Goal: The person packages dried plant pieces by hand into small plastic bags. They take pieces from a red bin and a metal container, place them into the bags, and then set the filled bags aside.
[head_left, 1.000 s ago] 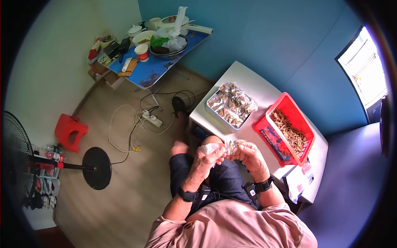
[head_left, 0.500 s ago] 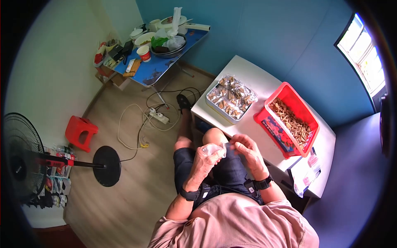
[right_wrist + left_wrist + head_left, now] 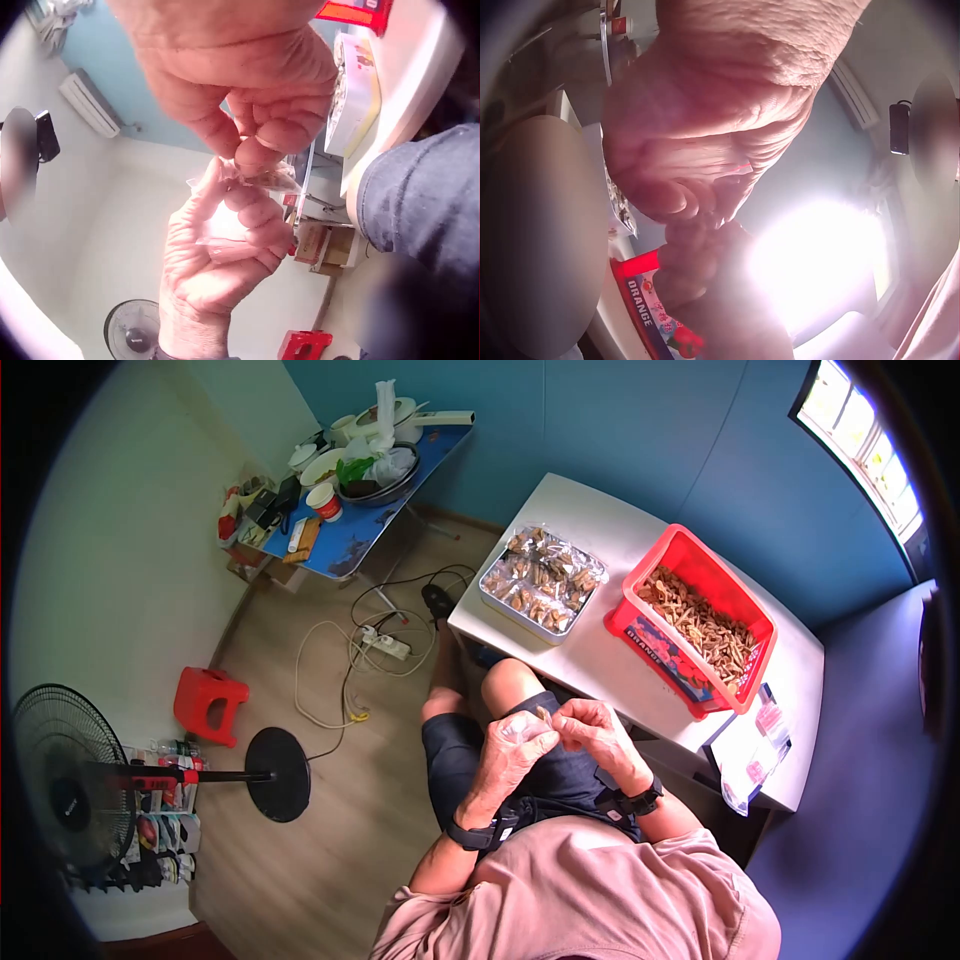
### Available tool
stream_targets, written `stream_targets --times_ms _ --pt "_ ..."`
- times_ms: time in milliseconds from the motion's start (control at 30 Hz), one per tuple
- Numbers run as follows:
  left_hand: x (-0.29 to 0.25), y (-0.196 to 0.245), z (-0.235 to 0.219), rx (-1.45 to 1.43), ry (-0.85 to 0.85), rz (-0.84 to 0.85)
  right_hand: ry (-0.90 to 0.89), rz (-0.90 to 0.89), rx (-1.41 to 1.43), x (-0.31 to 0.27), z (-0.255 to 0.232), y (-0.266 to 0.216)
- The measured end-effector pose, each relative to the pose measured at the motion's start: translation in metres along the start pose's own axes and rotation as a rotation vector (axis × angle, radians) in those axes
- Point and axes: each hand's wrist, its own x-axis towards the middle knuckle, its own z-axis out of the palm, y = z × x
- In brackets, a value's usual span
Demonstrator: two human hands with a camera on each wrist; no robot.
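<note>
Over the lap, both hands meet at a small clear plastic bag (image 3: 274, 178) with brown dried pieces inside. My left hand (image 3: 505, 760) holds the bag from below between thumb and fingers, and more thin clear plastic (image 3: 225, 229) is tucked in its palm. The right hand (image 3: 600, 735) pinches the bag's gathered top with thumb and fingertips. In the left wrist view, the left hand (image 3: 712, 112) hides the bag. On the white table (image 3: 575, 505), a metal tin (image 3: 520, 618) holds several similar filled bags; a red basket (image 3: 625, 592) beside it holds loose brown pieces.
Printed packets (image 3: 765, 735) lie at the table's near right corner. A standing fan (image 3: 75, 790) and a red stool (image 3: 210, 705) are on the left. Cables and a power strip (image 3: 387, 645) run over the floor. A blue table (image 3: 350, 540) with dishes stands behind.
Half a second ago the right hand was slightly apart from the left, its fingers spread. Now it is back against the left hand, pinching the bag. The head view has shifted a little.
</note>
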Motion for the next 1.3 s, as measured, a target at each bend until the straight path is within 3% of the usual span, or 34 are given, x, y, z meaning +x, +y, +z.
stream_targets --times_ms 200,400,633,800,867,1033,1100,1167,1233,1300 --pt "0.001 0.002 0.002 -0.032 -0.028 -0.102 0.013 -0.010 0.069 -0.003 -0.003 0.008" --pt "0.006 -0.007 0.007 0.112 -0.073 0.045 -0.018 0.038 -0.074 -0.005 -0.006 -0.009" --pt "0.005 -0.003 0.009 0.033 -0.117 -0.034 -0.002 0.057 -0.142 -0.003 -0.015 -0.001" --pt "0.011 -0.011 0.001 -0.180 -0.062 -0.197 0.074 0.044 -0.123 -0.004 -0.011 -0.003" --pt "0.012 -0.015 0.002 -0.136 0.007 -0.151 0.141 -0.092 -0.328 -0.004 -0.010 0.001" --pt "0.015 -0.012 0.010 -0.145 0.133 -0.080 0.153 -0.129 -0.453 -0.011 0.002 -0.012" --pt "0.017 -0.008 0.013 -0.198 0.114 -0.074 0.203 -0.345 -0.312 -0.005 -0.003 0.003" --pt "0.021 -0.006 0.014 -0.247 0.091 -0.064 0.257 -0.343 -0.042 0.003 -0.013 0.007" --pt "0.029 -0.008 0.015 -0.369 0.038 -0.104 0.318 -0.215 -0.009 0.008 -0.024 0.001" --pt "0.037 -0.007 0.017 -0.395 -0.025 -0.106 0.292 -0.211 -0.019 0.009 -0.036 0.001"
